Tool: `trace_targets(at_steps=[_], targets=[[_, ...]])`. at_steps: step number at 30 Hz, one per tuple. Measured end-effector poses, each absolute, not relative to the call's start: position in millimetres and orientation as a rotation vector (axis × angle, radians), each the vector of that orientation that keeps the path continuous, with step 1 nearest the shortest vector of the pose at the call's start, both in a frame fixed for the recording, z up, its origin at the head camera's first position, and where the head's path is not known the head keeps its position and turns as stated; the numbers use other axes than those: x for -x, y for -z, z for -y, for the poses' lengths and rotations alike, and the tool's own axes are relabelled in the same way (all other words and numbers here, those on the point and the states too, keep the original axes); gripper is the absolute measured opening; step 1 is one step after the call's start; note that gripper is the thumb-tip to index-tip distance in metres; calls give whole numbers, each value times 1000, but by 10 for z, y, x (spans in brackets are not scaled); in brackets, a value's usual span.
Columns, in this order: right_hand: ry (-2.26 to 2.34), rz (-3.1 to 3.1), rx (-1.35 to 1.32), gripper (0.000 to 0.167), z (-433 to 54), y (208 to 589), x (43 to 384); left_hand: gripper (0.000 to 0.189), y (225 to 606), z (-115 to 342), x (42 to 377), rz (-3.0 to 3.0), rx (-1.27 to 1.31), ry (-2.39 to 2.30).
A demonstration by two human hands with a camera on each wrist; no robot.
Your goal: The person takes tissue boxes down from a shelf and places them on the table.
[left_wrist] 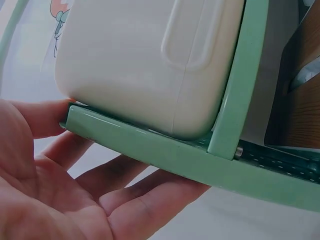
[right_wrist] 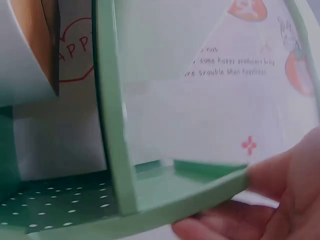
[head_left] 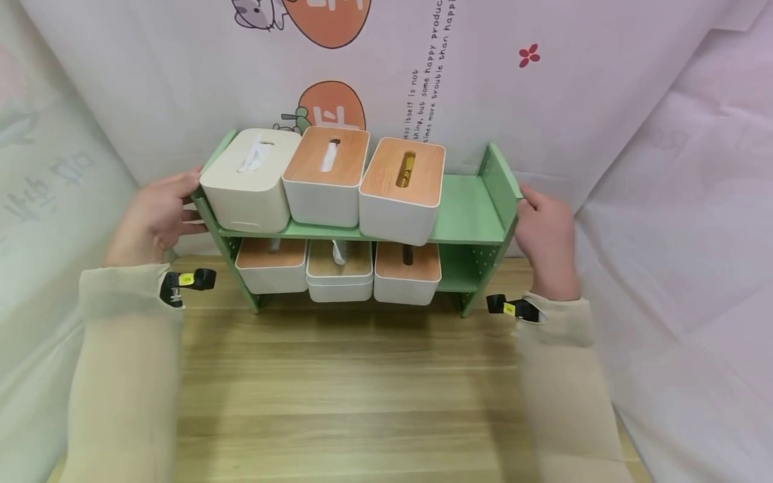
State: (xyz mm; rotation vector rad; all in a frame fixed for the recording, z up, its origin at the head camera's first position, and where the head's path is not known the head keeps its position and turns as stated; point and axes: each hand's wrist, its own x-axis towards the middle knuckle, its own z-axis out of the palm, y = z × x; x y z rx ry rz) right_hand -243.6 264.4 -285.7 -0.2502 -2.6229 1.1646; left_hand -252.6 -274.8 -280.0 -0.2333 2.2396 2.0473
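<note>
A green two-tier shelf (head_left: 471, 208) stands between my hands, holding several tissue boxes. My left hand (head_left: 158, 216) grips its left side panel (left_wrist: 125, 140); in the left wrist view the thumb is at the panel's top end and the fingers lie along its outer face. My right hand (head_left: 548, 231) pinches the top of the right side panel (head_left: 501, 176), also seen in the right wrist view (right_wrist: 280, 195). On the upper tier are a cream tissue box (head_left: 247, 201) beside the left panel and two wood-lidded white boxes (head_left: 326, 204) (head_left: 395, 221).
Three more wood-lidded boxes (head_left: 272, 280) (head_left: 340, 290) (head_left: 406, 290) sit on the lower tier. The shelf stands at the back of a wood-grain table (head_left: 350, 389), close to a printed white cloth (head_left: 483, 87). White cloth also hangs at both sides.
</note>
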Motion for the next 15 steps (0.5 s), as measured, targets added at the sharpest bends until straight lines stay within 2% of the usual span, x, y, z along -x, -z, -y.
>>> trace_targets(at_steps=[7, 11, 15], targets=[[-857, 2757, 143, 70, -2425, 2745, 2299, 58, 2766, 2742, 2522, -2310, 270, -1968], [-738, 2675, -11, 68, -2213, 2651, 2200, 56, 2758, 2733, 2542, -2331, 286, -1950], [-636, 2583, -346, 59, -1922, 2624, 2200, 56, 2751, 2735, 2539, -2365, 297, -1915]])
